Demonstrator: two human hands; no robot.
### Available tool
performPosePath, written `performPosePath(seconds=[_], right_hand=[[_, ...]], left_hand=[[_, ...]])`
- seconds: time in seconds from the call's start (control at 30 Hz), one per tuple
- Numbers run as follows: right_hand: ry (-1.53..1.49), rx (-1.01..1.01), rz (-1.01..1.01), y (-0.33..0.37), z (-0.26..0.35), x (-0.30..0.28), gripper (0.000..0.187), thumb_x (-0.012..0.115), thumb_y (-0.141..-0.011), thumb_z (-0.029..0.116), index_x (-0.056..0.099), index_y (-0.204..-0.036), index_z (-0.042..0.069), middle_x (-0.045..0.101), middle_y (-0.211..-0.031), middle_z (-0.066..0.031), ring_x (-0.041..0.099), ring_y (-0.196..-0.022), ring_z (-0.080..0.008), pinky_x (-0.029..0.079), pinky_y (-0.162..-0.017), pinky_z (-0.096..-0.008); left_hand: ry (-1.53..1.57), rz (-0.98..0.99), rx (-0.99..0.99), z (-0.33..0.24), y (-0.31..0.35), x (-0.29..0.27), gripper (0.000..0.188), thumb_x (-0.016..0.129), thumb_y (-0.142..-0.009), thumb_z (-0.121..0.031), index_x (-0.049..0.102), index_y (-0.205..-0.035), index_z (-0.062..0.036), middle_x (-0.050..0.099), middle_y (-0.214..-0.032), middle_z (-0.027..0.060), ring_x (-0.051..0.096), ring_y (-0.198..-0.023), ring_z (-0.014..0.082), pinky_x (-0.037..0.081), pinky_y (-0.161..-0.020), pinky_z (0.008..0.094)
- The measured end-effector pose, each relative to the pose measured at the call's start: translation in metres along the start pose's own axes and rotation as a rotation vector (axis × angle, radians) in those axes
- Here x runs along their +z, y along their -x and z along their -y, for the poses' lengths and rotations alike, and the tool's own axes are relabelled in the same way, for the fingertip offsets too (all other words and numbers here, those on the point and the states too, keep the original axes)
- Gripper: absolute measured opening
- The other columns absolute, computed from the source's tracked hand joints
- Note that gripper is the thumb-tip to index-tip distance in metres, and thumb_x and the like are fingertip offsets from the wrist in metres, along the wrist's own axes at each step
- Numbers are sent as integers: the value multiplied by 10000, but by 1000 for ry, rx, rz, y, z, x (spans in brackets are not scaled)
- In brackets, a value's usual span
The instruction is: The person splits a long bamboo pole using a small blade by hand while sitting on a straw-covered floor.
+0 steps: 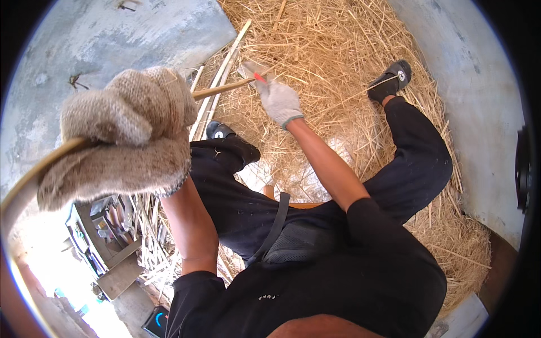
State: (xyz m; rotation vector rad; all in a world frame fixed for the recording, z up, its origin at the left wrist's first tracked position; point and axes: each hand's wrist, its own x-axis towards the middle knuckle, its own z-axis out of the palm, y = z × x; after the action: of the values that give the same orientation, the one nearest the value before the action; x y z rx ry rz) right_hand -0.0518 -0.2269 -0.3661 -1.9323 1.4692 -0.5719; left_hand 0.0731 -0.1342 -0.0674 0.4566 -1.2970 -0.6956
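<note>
While my left hand [127,112], in its thick knitted glove [155,98], is clenched around a bamboo strip [225,88], my right hand [280,102] grips what looks like a knife [260,78], red near the fingers, just beside the strip's narrow end; whether blade and strip touch, I can't tell. The strip passes through my left fist and curves off toward the lower left. If the edge skidded on a hard spot, it could nick a glove or drop toward my left shoe [220,130]; a slack hold could let the strip twist, and the loose knit might snag on a splinter. Pale shavings [327,56] lie thick around my feet. Beyond my left elbow, a wooden box [125,252] holds a jumble of small items, too indistinct to name.
</note>
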Motion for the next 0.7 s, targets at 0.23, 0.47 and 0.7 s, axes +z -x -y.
performPosePath(seconds=[0.23, 0.47, 0.7], right_hand=[[104, 280, 223, -35, -90, 50, 624, 390, -1006, 528, 706, -1018, -10, 718, -1001, -246, 702, -912, -438, 550, -799, -519], [139, 376, 342, -35, -118, 68, 715, 288, -1016, 578, 708, -1125, 9, 688, -1104, -282, 665, -1052, -441, 505, -932, -513], [-228, 329, 150, 15, -55, -9, 836, 244, -987, 703, 674, -1163, 8, 696, -931, -283, 665, -915, -468, 507, -805, -517]], left_hand=[[-100, 65, -160, -13, 13, 2, 746, 409, -843, -840, 573, -712, -124, 466, -577, 6, 391, -432, 120, 339, -401, 253], [-43, -30, -41, -8, 2, 8, 751, 428, -795, -859, 495, -624, -131, 362, -486, -31, 301, -395, 91, 236, -374, 262], [-168, -330, 72, -30, 17, -41, 750, 391, -735, -907, 345, -546, -182, 272, -465, -40, 264, -383, 104, 215, -366, 263]])
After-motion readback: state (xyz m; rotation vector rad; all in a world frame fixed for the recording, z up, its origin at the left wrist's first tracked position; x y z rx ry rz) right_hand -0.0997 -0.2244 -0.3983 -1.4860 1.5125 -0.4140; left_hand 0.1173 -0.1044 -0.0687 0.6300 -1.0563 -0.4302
